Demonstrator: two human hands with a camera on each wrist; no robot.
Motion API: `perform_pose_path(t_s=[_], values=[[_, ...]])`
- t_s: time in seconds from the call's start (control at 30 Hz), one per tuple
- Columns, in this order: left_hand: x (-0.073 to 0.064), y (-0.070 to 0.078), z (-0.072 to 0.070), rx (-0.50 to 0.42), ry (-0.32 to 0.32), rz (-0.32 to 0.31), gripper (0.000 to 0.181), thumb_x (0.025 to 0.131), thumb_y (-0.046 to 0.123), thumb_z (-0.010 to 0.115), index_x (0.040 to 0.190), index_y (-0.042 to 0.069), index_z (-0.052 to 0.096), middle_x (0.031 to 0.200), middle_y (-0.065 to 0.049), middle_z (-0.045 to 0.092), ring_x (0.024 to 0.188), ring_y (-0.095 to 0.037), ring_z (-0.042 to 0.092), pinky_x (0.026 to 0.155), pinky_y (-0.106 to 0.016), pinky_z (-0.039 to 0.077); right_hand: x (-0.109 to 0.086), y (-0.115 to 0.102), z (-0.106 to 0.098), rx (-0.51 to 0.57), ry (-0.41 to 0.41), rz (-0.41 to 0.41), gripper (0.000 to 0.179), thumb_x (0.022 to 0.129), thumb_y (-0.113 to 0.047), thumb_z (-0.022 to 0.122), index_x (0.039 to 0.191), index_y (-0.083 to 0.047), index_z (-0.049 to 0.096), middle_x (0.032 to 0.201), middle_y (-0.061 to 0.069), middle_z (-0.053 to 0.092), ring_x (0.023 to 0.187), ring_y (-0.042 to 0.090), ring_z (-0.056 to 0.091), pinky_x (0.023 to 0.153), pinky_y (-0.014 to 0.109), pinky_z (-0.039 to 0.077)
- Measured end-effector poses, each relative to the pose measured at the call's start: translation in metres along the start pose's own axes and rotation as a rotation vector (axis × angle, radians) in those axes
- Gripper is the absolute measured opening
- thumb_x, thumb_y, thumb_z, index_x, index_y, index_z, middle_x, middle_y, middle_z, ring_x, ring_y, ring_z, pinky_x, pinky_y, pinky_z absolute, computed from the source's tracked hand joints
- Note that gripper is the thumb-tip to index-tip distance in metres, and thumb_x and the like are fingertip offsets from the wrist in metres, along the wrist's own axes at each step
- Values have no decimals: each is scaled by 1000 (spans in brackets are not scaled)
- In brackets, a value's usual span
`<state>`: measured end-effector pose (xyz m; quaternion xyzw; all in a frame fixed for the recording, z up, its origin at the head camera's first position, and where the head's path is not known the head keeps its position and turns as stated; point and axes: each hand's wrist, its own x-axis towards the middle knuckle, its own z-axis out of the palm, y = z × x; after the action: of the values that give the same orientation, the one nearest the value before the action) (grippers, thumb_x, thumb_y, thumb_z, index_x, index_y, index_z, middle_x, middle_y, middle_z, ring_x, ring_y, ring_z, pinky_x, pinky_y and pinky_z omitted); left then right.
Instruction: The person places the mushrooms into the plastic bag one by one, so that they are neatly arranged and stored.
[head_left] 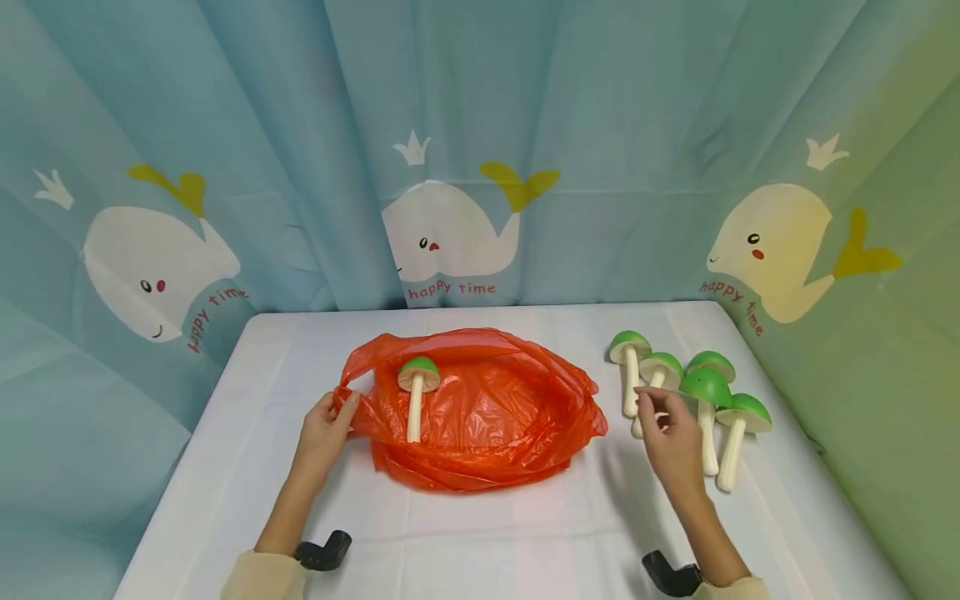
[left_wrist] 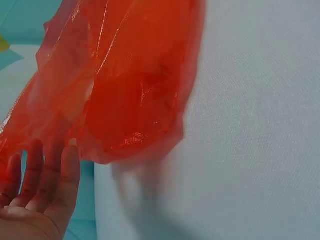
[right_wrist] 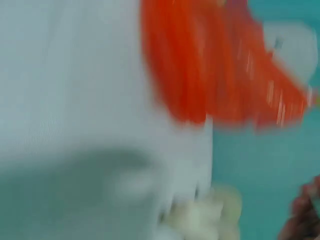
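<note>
The left hand [head_left: 321, 435] pinches the red bag [head_left: 487, 408] mid-way across the desk [head_left: 480, 558], the right hand [head_left: 675, 450] curls loosely, apparently empty, beside mushrooms [head_left: 705, 386] near its right edge, and a slipping pinch could collapse the bag.

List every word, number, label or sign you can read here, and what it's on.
"happy time": curtain, beside the left whale
"happy time": curtain, under the middle whale
"happy time": curtain, beside the right whale
No readable text on the red bag or green-capped mushrooms.
</note>
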<state>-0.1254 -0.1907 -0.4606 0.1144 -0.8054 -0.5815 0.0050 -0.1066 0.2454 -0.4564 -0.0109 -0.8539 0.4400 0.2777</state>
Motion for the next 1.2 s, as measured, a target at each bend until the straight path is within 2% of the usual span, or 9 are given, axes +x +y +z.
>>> perform_pose_path(t_s=[0.13,0.3,0.47,0.6,0.67,0.87,0.97,1.07,1.2], values=[[0,-2,-2,6,1,8,36,97,35,52,104,0,50,86,-10,56,74,-12,55,67,-20,53,5,30,-34,-272,-85,153,24,90,-10,61,108,5,61,90,19,63,80,26,59,62,26,43],[-1,-2,-2,-22,-3,29,36,97,33,52,108,-1,51,92,-12,59,76,-11,56,68,-19,53,0,59,-74,-438,-268,368,39,92,-21,57,115,10,54,97,27,61,87,41,59,59,39,45],[-2,-1,-3,-46,3,30,35,97,31,53,111,-2,52,96,-14,61,75,-9,58,69,-19,53,-4,79,-90,-491,-356,359,40,90,-20,59,114,12,52,100,31,56,87,43,54,58,42,44],[-3,-1,-3,-49,1,28,37,97,31,53,113,-2,52,97,-15,61,75,-10,59,69,-19,53,-8,85,-86,-515,-320,359,37,87,-17,62,111,12,54,100,31,52,87,42,50,57,45,42],[-3,-2,-4,-39,2,22,39,97,33,52,115,-2,52,99,-16,62,76,-10,58,70,-19,53,-11,86,-81,-538,-288,352,35,86,-16,64,108,11,56,100,33,49,87,47,48,56,49,43],[-3,-2,-4,-20,19,17,39,97,34,51,114,-1,52,100,-16,62,77,-9,58,69,-18,52,-21,85,-66,-644,-169,214,38,74,-13,73,97,12,58,90,37,44,78,53,43,52,56,38],[-4,-2,-3,-31,14,18,38,97,33,52,111,-2,53,97,-15,62,76,-10,58,69,-19,53,-26,85,-64,-691,-109,193,43,68,-13,77,89,15,52,80,35,44,73,54,43,50,56,35],[-5,-3,-2,-23,11,11,38,98,34,51,112,-2,53,97,-14,62,77,-10,58,70,-18,53,-31,84,-63,-723,-83,216,45,66,-15,79,79,12,46,73,33,43,70,55,43,49,56,34],[-6,-3,-3,8,10,4,41,98,35,50,115,-2,52,101,-15,61,79,-9,57,71,-16,52,-33,82,-65,-723,-119,286,40,70,-17,74,77,10,46,75,32,42,73,55,42,53,57,34]])
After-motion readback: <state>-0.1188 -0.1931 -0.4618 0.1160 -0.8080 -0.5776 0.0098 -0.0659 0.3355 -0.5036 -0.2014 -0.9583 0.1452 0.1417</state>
